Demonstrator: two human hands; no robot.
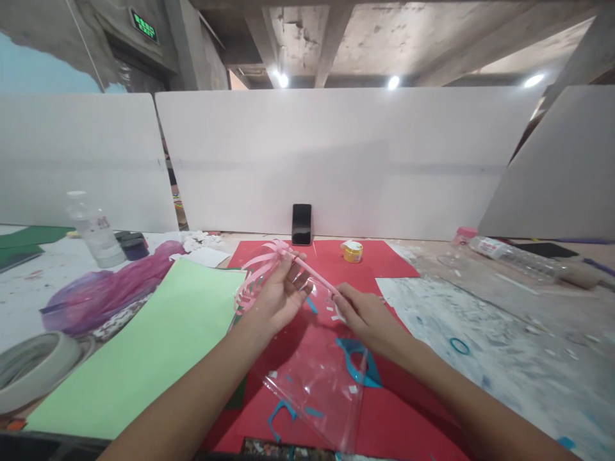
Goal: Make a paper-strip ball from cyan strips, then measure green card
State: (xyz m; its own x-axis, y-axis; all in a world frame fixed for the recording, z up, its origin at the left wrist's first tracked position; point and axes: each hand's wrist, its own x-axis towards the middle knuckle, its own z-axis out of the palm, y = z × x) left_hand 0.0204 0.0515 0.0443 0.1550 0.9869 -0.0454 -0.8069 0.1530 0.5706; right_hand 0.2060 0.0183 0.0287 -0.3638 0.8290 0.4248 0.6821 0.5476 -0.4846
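Observation:
A pink paper flower (pixel 250 282) with curling, fringed strips hangs to the left from the end of a thin pink stem (pixel 314 273). My left hand (pixel 283 291) is closed around the upper stem, just under the fringed head. Lower down, the fingers of my right hand (pixel 358 314) pinch the stem's other end. Beneath both hands lie red paper sheets (pixel 269 365) and a clear plastic sheet (pixel 321 384). Blue paper offcuts (pixel 358 365) and small white scraps are scattered on them, close to my right hand.
Light green paper (pixel 154 346), a purple plastic bag (pixel 110 288), tape rolls (pixel 38 365) and a water bottle (pixel 96 230) are on the left. A black phone (pixel 302 224) leans against the white partition (pixel 336 153). A yellow tub (pixel 353 252) and a lying bottle (pixel 516 259) are rightward.

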